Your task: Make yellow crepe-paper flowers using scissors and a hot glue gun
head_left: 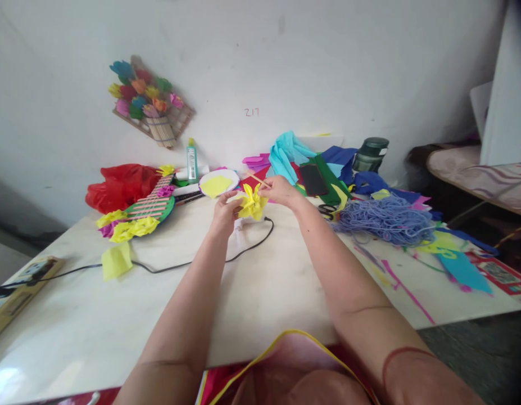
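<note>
the left hand [223, 212] and the right hand [281, 191] are both closed on the yellow paper flower [252, 205], which is held just above the bench [260, 292], in front of the paper plate [203, 188] on the person's side. the left hand pinches the flower's lower left edge. the right hand pinches its upper right side, and a thin wooden stick [258, 180] projects from that grip back toward the paper plate. judged from its gathered, ruffled petals, the flower is largely formed; whether the stick is fixed into it cannot be told. a cut yellow piece [217, 185] lies in the paper plate. left of the paper plate, a green board [153, 211] already carries yellow and pink ruffles, so part of the work appears complete. further left of the plate and nearer the person, one loose yellow sheet [117, 260] lies flat and unshaped beside the black cable [252, 247]. right of the paper plate, scissors [326, 210] and blue yarn [384, 220] lie among coloured sheets.
</note>
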`<state>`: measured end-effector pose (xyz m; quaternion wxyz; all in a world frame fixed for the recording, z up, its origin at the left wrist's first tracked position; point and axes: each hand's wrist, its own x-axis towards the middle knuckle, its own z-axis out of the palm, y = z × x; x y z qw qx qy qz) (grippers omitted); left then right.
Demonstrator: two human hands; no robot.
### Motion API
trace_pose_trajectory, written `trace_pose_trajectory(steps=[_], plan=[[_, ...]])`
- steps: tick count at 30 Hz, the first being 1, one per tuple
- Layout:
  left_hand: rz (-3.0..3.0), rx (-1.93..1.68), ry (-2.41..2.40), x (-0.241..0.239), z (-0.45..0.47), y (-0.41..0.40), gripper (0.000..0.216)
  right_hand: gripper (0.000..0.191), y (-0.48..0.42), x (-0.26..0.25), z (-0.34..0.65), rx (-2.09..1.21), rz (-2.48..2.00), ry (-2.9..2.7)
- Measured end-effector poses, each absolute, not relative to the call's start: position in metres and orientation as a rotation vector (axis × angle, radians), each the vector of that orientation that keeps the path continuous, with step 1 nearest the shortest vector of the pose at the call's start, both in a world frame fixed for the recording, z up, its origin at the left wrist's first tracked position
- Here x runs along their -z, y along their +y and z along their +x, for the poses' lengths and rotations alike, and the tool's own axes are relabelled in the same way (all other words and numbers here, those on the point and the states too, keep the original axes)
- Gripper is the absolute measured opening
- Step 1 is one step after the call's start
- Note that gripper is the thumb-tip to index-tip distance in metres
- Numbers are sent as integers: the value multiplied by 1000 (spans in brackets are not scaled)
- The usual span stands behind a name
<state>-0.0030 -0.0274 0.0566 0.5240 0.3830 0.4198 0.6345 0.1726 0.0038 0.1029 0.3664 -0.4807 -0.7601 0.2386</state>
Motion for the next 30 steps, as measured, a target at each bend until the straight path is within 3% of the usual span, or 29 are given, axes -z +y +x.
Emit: trace_pose_trajectory(steps=[19, 30], plan=[[1039, -1463, 962, -55, -5, -25, 31, 12, 1, -100, 168, -629, -1238, -2005], [1025, -1454, 1111, -58, -3, -26, 32, 8, -1, -100, 165, -700, -1255, -2000]])
